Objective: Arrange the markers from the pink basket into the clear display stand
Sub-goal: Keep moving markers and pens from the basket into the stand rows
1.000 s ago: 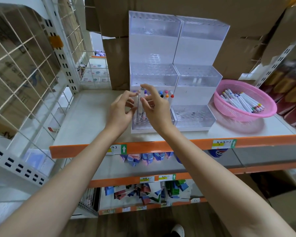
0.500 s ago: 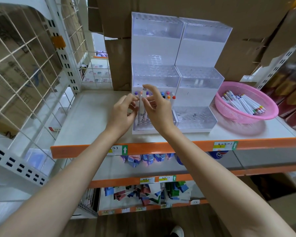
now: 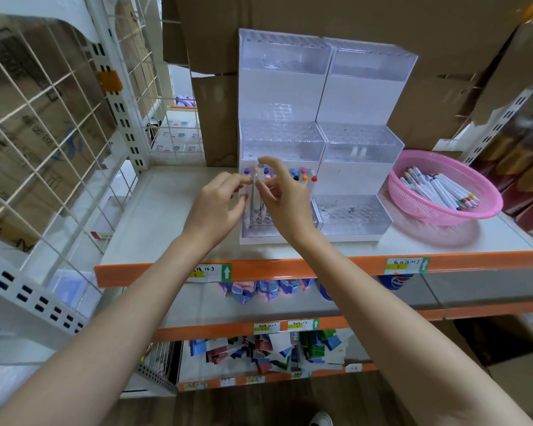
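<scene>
Two bare forearms rise from the bottom corners of the frame toward its centre, above an orange-edged shelf rail [image 3: 320, 265]. The left hand [image 3: 216, 207] has its fingers loosely curled, fingertips touching a white upright marker [image 3: 254, 192]. The right hand [image 3: 285, 198] pinches that same marker near its top between thumb and forefinger. The marker stands in the lowest left tier of the clear stepped acrylic display stand [image 3: 354, 210], centre of the frame, just in front of a row of standing markers with coloured caps [image 3: 303, 176]. Right of the stand, apart from it, the round pink plastic basket [image 3: 419, 207] holds a loose pile of white markers [image 3: 437, 192]. Brown cardboard boxes [image 3: 443, 56] fill the top.
</scene>
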The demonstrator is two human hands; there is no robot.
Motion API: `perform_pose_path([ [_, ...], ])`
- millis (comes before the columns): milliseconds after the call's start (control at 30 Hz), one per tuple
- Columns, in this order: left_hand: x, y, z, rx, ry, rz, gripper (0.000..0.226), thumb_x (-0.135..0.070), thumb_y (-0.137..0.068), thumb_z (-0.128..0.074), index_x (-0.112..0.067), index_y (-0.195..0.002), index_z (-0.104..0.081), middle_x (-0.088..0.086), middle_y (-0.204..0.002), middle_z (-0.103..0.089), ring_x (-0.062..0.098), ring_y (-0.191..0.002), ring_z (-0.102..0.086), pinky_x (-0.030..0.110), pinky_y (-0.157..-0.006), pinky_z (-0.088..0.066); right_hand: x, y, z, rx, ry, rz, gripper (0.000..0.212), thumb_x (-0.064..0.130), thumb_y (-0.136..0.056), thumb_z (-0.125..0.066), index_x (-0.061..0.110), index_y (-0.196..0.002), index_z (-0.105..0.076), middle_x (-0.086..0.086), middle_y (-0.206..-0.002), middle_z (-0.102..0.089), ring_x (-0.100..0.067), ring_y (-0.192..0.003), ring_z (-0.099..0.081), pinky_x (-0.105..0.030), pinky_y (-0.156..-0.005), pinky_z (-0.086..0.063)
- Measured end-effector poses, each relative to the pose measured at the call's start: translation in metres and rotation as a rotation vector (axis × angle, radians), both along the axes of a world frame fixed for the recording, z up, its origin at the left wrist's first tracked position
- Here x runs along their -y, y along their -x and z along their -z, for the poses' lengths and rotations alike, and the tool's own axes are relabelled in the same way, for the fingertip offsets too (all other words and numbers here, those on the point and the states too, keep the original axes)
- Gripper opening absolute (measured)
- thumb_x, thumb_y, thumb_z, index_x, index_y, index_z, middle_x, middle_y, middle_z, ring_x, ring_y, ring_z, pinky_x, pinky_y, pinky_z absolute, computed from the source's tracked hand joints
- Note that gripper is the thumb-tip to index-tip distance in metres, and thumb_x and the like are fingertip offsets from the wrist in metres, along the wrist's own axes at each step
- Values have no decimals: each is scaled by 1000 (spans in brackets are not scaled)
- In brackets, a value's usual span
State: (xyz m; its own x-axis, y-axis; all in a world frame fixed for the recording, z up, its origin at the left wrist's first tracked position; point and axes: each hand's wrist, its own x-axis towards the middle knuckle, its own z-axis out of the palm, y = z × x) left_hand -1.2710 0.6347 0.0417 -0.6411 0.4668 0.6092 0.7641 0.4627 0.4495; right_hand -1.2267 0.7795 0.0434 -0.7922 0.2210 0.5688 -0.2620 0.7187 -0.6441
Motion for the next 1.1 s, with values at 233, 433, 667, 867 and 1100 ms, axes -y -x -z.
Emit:
perform_pose_path([
  [233, 3, 1, -3, -38, 103, -30, 42, -7, -82, -67, -8, -123, -58, 9, -125, -56, 27, -112, -56, 38, -84, -52, 2, -1, -2, -2, -22, -10, 37, 15, -93, -61, 15, -129, -52, 9, -74, -60, -18, -70, -66, -45, -68, -56],
  [433, 10, 3, -2, -106, 291, -9, 56, -8, -79, -69, -12, -133, -53, 6, -140, -50, 28, -125, -49, 44, -96, -44, 0, -2, -2, -16, -34, -35, 30, 14, -94, -59, 14, -123, -51, 6, -70, -60, -16, -63, -62, -45, -64, -56],
  [667, 13, 4, -5, -130, 366, 11, 60, -6, -81, -66, -11, -138, -48, 7, -140, -51, 26, -127, -49, 42, -101, -40, -2, -2, -2, -15, -17, -33, 30, 12, -93, -61, 11, -122, -51, -5, -71, -67, -22, -64, -64, -45, -65, -55],
  [867, 13, 3, -7, -115, 356, 21, 56, -5, -81, -66, -8, -135, -50, 9, -136, -54, 28, -125, -51, 45, -100, -41, -2, 0, -3, -34, -155, -44, 29, 11, -93, -60, 9, -121, -52, 9, -68, -58, -18, -61, -62, -41, -63, -55],
  [1100, 15, 8, -1, -96, 345, 31, 61, -7, -85, -62, -17, -142, -41, 4, -143, -47, 23, -131, -45, 38, -104, -37, -8, -5, 14, 78, -97, -44, 31, 9, -91, -63, 13, -120, -53, -5, -78, -69, -22, -71, -67, -44, -71, -57],
])
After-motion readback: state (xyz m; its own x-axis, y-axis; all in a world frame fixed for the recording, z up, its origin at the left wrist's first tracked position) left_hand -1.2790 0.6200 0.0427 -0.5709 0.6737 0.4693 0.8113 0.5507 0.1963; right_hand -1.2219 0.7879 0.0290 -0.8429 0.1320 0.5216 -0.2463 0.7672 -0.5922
